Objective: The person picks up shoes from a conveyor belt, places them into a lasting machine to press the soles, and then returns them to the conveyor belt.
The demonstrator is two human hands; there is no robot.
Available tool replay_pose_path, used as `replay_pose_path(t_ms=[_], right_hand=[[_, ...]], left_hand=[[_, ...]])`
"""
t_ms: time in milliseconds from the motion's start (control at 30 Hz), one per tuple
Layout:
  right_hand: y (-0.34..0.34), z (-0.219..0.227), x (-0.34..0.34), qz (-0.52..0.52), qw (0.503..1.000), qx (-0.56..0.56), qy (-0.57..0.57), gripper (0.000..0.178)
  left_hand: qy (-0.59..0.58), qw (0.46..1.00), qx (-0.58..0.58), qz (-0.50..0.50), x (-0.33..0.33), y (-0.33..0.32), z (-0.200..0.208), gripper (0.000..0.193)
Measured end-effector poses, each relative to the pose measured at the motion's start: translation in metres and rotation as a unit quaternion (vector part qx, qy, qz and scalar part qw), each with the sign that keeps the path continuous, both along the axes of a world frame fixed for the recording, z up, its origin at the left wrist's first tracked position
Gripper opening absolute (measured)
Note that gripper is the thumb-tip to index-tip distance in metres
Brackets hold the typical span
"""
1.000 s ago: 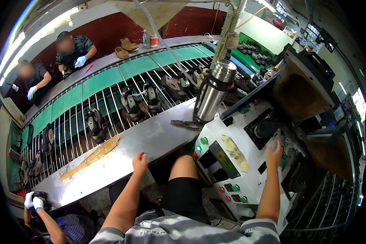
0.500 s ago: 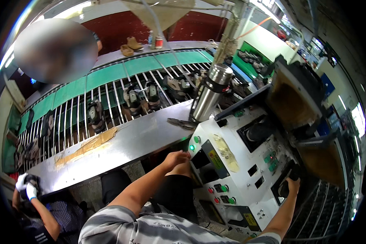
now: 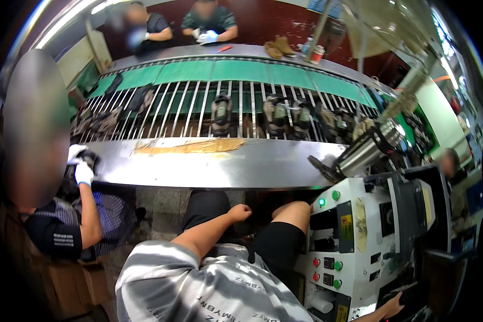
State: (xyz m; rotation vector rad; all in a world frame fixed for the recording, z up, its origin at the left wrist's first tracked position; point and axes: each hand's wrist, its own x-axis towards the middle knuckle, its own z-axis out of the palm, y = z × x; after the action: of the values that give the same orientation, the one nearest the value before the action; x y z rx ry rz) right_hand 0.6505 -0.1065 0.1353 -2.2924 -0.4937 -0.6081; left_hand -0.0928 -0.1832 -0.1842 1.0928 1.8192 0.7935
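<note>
My left hand [image 3: 240, 213] hovers above my lap with its fingers curled in. Nothing shows in it. At the lower right my right hand [image 3: 394, 306] grips a dark shoe-like object [image 3: 412, 294] at the near station of a white machine [image 3: 334, 185]; its fingertips are partly lost in shadow. Red and green buttons line the machine's front, and one green button [image 3: 322, 202] is lit. A dark hinged lid [image 3: 410, 214] is lowered at the machine's far station. The near lid [image 3: 449, 282] stands raised, its brown pad showing.
Beyond a steel ledge [image 3: 198, 166], shoes [image 3: 221, 115] rest on a conveyor of metal bars. A steel thermos [image 3: 371, 147] and dark pliers [image 3: 323, 168] occupy the ledge's right end. A co-worker's gloved hands [image 3: 83, 166] hold a shoe at left. Two people sit across the conveyor.
My view has swung left. My left hand has drawn back from the machine's lit button to above my lap. The far lid has come down; my right hand stays at the near station.
</note>
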Motion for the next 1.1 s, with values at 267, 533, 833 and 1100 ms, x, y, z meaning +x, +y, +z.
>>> replay_pose_path(t_ms=[267,533,833,1100], right_hand=[[-0.021,-0.057,-0.121,0.181,0.966,0.180,-0.034,0.058],[0.043,-0.087,-0.241,0.520,0.791,0.305,0.108,0.042],[-0.021,0.000,-0.652,0.888,0.379,-0.163,0.200,0.048],[-0.019,-0.068,-0.776,0.917,0.239,-0.264,0.181,0.030]], left_hand=[[-0.083,0.996,0.034,0.022,-0.002,-0.007,0.000,0.026],[-0.366,0.895,0.190,-0.167,0.016,-0.017,0.150,0.058],[-0.628,0.721,0.276,0.098,-0.139,-0.030,0.222,0.071],[-0.036,0.790,0.301,0.533,-0.229,-0.111,0.168,0.059]])
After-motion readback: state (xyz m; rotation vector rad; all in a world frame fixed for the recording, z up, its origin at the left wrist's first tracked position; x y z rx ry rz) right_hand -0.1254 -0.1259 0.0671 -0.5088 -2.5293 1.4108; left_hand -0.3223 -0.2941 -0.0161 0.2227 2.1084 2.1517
